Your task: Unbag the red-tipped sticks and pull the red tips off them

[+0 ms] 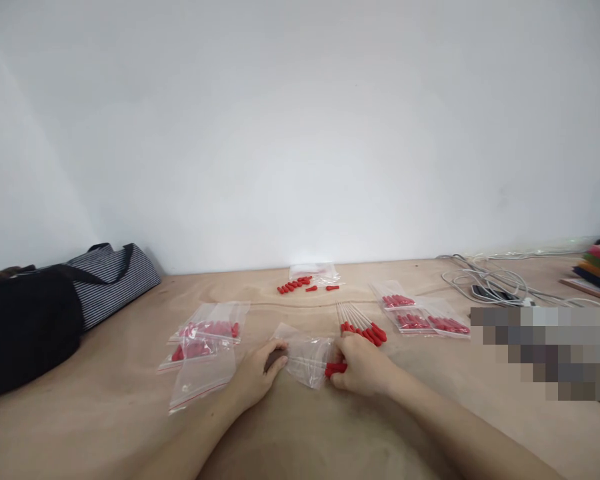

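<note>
A plain white wall (300,133) is set behind a pale brown wood-grained table (290,433), at whose left end a black fabric bag with grey-striped panels (113,287) is laid, apparently kept to the margin so that the middle is left to the hands. A tangle of pale grey cables (480,277) is heaped at the far right. Overlapping clear plastic zip bags with red contents (213,330) are spread at the left; similar red-filled clear bags (420,319) are grouped at the right, perhaps for easy counting. By the bare left hand (260,373), the left edge of a small clear plastic bag (303,350) appears to be pinched between thumb and forefinger, probably to steady the film; this bag is held low over the table, between the hands. By the bare right hand (363,367), a slim dropper with a red rubber bulb (335,369) is clamped at its bulb; whether its stem lies within the film cannot be told. Beyond, red-bulbed droppers (365,331) are fanned with bulbs nearest, presumably for ready grasping. Loose red rubber bulbs (294,285) are scattered farthest off. No brand, label or writing can be read.
</note>
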